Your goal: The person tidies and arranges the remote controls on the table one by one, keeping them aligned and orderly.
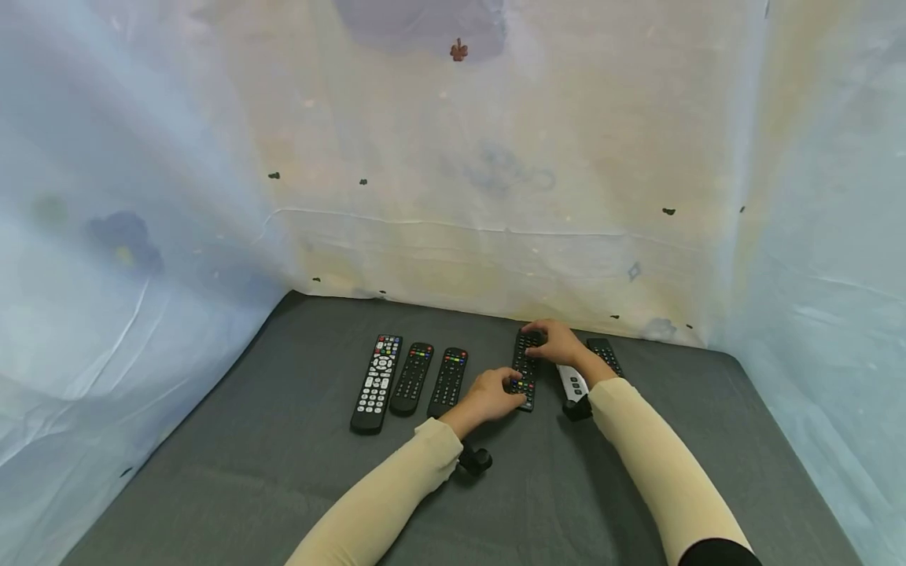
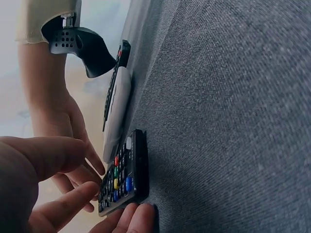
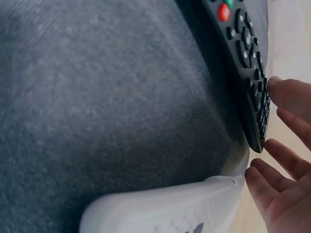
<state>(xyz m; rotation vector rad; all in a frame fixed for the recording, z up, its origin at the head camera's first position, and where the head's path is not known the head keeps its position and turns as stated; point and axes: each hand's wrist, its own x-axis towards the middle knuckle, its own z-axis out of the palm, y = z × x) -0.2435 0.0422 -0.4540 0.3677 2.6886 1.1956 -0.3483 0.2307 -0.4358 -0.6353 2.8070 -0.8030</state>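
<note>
A black remote control (image 1: 525, 365) with coloured buttons lies face up on the grey cloth, between my two hands. At its near end is my left hand (image 1: 493, 395); in the left wrist view its fingertips lie close along the remote's edge, thumb apart from it. My right hand (image 1: 559, 343) reaches over the far end with fingers spread and loosely bent. The right wrist view shows a fingertip (image 3: 275, 83) at the remote's far side, but whether it touches is unclear. Beneath the right wrist lies a white remote control (image 1: 572, 383), partly hidden.
Left of my hands, three black remotes lie side by side: a large one with pale buttons (image 1: 376, 385), a middle one (image 1: 411, 379) and another (image 1: 448, 381). One more black remote (image 1: 605, 354) is partly behind the right forearm. Patterned curtains (image 1: 453, 157) surround the grey surface (image 1: 283, 472).
</note>
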